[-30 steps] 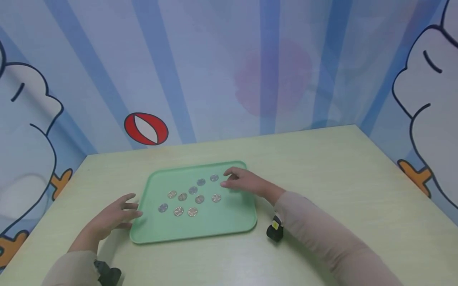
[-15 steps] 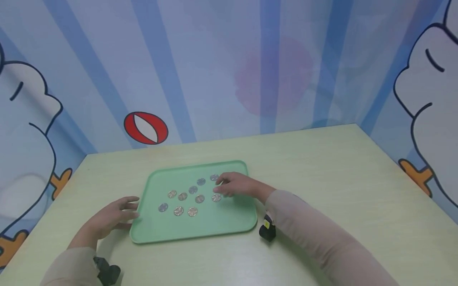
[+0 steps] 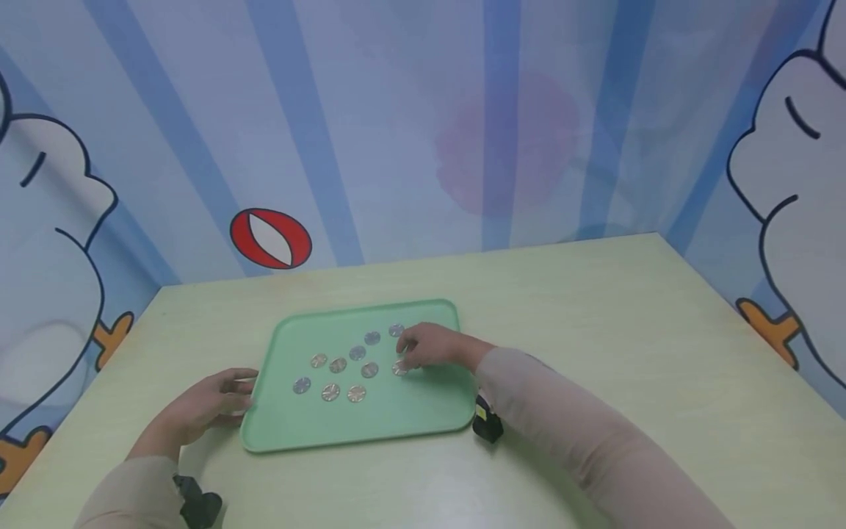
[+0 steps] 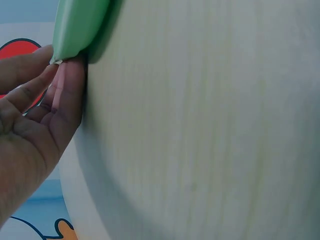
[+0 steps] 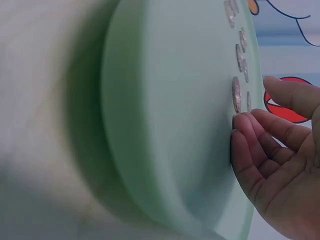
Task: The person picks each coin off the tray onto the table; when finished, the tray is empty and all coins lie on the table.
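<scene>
Several silvery coins point(image 3: 357, 394) lie spread on a green tray point(image 3: 297, 426). My right hand point(image 3: 432, 345) is lowered over the tray's right part, its fingertips at a coin point(image 3: 398, 367) that they partly cover. In the right wrist view the fingers point(image 5: 245, 150) are bent down to the tray surface near another coin point(image 5: 236, 95), while the thumb stands apart from them. At the tray's left rim is my left hand point(image 3: 205, 404). Its fingers point(image 4: 72, 90) touch the rim point(image 4: 75, 30) in the left wrist view, loosely bent and not curled round it.
The tray rests on a pale wooden table point(image 3: 562, 308). Behind it stands a blue striped backdrop point(image 3: 396, 147) with a printed red and white ball point(image 3: 271, 238). A dark camera point(image 3: 487, 420) hangs at the right wrist, close to the tray's right edge.
My right hand has moved left and down toward the near coin at the tray's right. My left fingers have drawn slightly closer together at the rim. Tray and coins stay put.
</scene>
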A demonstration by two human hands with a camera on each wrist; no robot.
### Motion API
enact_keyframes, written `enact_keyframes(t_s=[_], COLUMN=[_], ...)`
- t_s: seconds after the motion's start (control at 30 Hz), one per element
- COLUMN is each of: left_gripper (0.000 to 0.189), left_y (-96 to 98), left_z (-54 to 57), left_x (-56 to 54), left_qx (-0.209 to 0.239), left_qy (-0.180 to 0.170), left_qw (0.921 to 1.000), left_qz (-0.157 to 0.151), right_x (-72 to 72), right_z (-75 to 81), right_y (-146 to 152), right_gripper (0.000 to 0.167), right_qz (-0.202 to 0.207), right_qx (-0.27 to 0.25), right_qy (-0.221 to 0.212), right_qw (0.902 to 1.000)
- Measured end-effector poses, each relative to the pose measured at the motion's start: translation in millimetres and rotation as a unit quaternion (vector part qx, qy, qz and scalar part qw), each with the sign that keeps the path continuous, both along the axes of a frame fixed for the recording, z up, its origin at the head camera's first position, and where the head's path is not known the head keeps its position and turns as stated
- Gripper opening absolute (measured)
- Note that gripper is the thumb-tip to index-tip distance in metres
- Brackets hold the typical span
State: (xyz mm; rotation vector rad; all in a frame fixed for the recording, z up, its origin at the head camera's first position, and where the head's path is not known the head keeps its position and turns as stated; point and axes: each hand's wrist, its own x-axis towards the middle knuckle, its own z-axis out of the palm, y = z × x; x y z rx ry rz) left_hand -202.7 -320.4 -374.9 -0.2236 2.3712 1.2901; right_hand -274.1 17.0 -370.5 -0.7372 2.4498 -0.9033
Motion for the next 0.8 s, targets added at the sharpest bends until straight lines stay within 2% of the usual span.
enact_keyframes(t_s=[0.13,0.23,0.47,0.73,0.8], left_gripper=[0.064,0.062,0.063,0.064,0.064], left_y=[-0.9,-1.5,-1.6,0.3,0.0], left_z=[-1.8,-4.1,-4.7,-3.2,-2.5], left_x=[-0.2,-0.7,0.5,1.7,1.7], left_qx=[0.002,0.006,0.004,-0.001,-0.001], left_qy=[0.004,0.005,0.01,0.014,0.015], left_qw=[1.0,1.0,0.9999,0.9998,0.9999], left_qz=[0.001,0.003,0.001,0.013,0.007], right_x=[2.0,3.9,8.2,9.3,8.8], right_z=[-0.4,-2.3,-4.3,-4.9,-5.2], right_y=[-6.2,-10.0,-14.0,-16.3,-16.5], right_gripper=[0.019,0.013,0.01,0.011,0.012], right_qz=[-0.003,-0.006,-0.002,-0.01,-0.01], right_qx=[0.047,0.065,0.072,0.069,0.065], right_qy=[0.035,0.046,0.084,0.105,0.109], right_qw=[0.9983,0.9968,0.9939,0.9921,0.9919])
